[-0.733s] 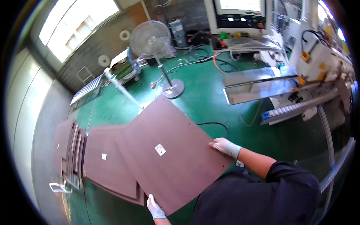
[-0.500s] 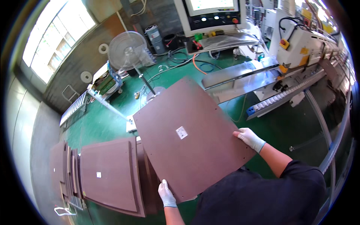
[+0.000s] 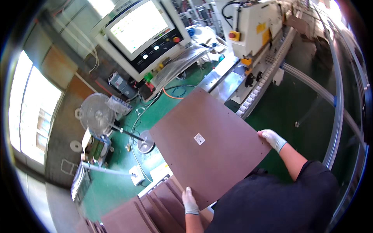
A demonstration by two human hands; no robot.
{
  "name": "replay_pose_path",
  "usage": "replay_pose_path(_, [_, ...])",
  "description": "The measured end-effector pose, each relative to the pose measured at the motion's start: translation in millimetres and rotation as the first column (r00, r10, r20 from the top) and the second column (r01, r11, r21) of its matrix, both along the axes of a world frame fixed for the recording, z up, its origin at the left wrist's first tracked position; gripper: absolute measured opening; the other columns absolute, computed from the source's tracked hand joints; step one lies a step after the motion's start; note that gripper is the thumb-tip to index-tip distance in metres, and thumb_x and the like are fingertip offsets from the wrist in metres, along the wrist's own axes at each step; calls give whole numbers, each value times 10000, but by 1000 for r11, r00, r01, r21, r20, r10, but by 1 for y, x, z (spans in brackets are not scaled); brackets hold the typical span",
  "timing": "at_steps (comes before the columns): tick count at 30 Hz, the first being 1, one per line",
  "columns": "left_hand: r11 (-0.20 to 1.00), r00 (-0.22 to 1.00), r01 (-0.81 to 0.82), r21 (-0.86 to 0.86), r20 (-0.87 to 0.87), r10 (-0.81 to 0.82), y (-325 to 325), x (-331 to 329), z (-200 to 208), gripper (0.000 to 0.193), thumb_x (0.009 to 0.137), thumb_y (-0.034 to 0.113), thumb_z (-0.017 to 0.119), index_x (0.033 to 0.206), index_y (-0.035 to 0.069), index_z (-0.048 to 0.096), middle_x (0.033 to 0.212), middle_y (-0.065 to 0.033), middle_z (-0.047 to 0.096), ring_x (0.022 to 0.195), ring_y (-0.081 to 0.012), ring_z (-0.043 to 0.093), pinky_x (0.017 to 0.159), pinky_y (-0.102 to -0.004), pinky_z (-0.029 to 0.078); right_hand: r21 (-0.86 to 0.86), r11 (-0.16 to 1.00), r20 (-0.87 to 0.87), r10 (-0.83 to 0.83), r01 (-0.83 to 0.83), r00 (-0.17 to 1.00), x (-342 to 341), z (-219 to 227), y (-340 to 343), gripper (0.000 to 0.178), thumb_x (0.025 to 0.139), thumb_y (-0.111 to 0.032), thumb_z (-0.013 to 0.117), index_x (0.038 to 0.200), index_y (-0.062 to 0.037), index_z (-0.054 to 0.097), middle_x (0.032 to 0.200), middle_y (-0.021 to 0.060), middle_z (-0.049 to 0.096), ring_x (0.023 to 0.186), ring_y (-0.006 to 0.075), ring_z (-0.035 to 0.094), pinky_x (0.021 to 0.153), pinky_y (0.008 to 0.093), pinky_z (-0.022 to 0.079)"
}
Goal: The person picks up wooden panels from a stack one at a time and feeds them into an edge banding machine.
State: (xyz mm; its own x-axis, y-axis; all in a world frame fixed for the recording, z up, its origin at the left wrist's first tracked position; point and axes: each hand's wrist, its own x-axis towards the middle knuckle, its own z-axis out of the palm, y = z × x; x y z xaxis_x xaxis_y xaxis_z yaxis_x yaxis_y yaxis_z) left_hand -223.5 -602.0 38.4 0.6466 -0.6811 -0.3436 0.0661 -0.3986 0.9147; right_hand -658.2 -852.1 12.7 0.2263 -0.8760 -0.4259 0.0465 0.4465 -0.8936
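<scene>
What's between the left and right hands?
In the head view, the brown panel spans that stretch: the left hand grips it near its bottom corner, the right hand near its right corner.

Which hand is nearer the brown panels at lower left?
Left. The left hand, on the held panel near its bottom corner, is just right of the lower-left brown panels; the right hand, near its right corner, is farther up and right.
</scene>
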Motion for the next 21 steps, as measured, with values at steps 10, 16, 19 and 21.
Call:
replay_pose_path(10, [914, 781, 400, -64, -499, -377, -84, -85, -23, 486, 1057, 400, 434, 1219, -45, 548, 1123, -139, 655, 1007, -250, 667, 867, -388, 564, 449, 603, 588, -755, 659, 290, -53, -33, -4, 668, 915, -642, 545, 1275, -80, 580, 1281, 113, 621, 1158, 294, 590, 1002, 497, 458])
replay_pose_path(16, [819, 674, 573, 25, -584, -453, -103, -104, -19, 437, 1055, 376, 444, 1265, -5, 472, 1137, -163, 641, 964, -281, 693, 830, -431, 593, 628, 683, 477, -716, 372, 509, 61, -12, 103, 539, 964, -472, 583, 1328, -77, 540, 1352, 112, 583, 1234, 300, 543, 1068, 498, 416])
replay_pose_path(19, [679, 609, 724, 125, -577, -544, -111, -111, -10, 416, 1054, 375, 443, 1238, 4, 488, 1093, -157, 655, 938, -281, 699, 803, -402, 591, 554, 745, 565, -664, 371, 489, 82, -16, 135, 477, 1009, -424, 528, 1325, -67, 536, 1331, 130, 590, 1212, 298, 556, 1057, 469, 431])
replay_pose_path(21, [597, 557, 790, 138, -568, -606, -110, -120, -8, 394, 1053, 376, 448, 1192, 13, 510, 1032, -145, 673, 870, -255, 702, 739, -349, 580, 580, 715, 558, -698, 391, 448, 71, -29, 134, 486, 1005, -441, 527, 1317, -67, 542, 1322, 128, 596, 1204, 300, 560, 1050, 471, 435])
